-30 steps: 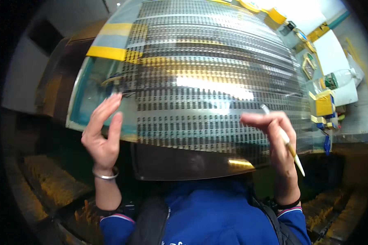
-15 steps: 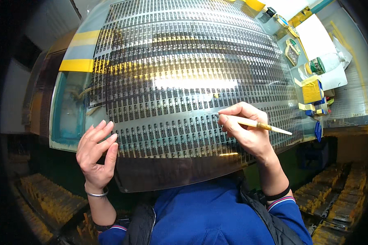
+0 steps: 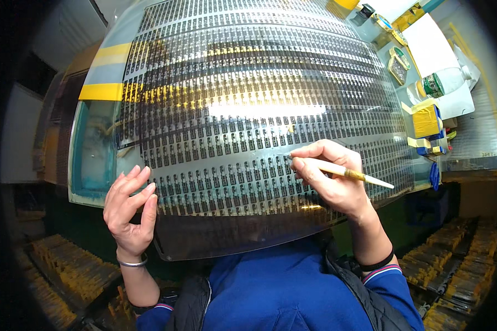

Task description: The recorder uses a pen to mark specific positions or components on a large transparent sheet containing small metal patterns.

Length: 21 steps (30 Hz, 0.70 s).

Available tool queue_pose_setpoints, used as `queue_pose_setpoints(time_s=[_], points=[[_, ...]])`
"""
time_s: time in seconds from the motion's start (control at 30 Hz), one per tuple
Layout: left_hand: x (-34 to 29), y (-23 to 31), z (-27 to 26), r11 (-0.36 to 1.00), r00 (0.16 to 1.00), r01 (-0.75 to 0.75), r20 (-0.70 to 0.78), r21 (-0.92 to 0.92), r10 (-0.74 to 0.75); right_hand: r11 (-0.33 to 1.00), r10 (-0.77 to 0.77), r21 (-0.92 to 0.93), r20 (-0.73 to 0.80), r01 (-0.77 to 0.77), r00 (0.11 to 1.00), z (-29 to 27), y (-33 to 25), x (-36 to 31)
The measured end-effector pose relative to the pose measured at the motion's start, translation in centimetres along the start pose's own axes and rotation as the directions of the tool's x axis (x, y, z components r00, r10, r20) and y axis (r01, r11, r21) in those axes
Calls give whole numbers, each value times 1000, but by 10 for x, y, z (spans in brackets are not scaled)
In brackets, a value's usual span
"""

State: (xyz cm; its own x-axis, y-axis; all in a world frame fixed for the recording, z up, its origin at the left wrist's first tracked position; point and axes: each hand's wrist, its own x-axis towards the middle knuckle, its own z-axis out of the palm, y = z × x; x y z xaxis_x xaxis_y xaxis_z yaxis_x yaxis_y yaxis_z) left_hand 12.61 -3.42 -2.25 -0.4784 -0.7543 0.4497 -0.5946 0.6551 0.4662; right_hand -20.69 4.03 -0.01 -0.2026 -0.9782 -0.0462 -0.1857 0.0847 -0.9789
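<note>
A large glossy sheet, printed with rows of small dark repeated shapes, lies over a light table. My right hand rests low on its right half. Pinched between thumb and fingers is a slim cream-coloured pen-like tool with a brass-coloured band; its back end points right, and the working tip is hidden at the fingertips. At the sheet's lower left edge, my left hand lies with fingers spread and holds nothing. A metal bangle circles that wrist.
Yellow tape crosses the table's left side. On the right stand a clear bottle, a yellow-and-blue box, a green-rimmed dish and tape rolls. Stacks with yellow edges sit below on both sides.
My right hand has shifted very slightly left over the sheet, and the thin tip seen earlier past the fingers no longer shows. My left hand stays nearly in place.
</note>
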Motion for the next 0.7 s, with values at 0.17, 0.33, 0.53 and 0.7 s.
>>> queue_pose_setpoints(time_s=[0.17, 0.33, 0.53, 0.7], points=[[1, 1, 2, 1000, 1000, 0, 0, 3, 0, 992, -81, -94, 84, 89, 993, -5, 1, 2], [0, 0, -1, 1000, 1000, 8, -10, 19, -8, 956, -174, -202, 196, 213, 965, -7, -2, 5], [13, 7, -1, 996, 997, -64, -47, 59, 67, 971, -2, 237, -108, 27, 994, -19, -6, 6], [11, 7, -9, 998, 999, -38, 32, 47, 36, 917, -250, -370, -235, 152, 939, -30, 5, 21]])
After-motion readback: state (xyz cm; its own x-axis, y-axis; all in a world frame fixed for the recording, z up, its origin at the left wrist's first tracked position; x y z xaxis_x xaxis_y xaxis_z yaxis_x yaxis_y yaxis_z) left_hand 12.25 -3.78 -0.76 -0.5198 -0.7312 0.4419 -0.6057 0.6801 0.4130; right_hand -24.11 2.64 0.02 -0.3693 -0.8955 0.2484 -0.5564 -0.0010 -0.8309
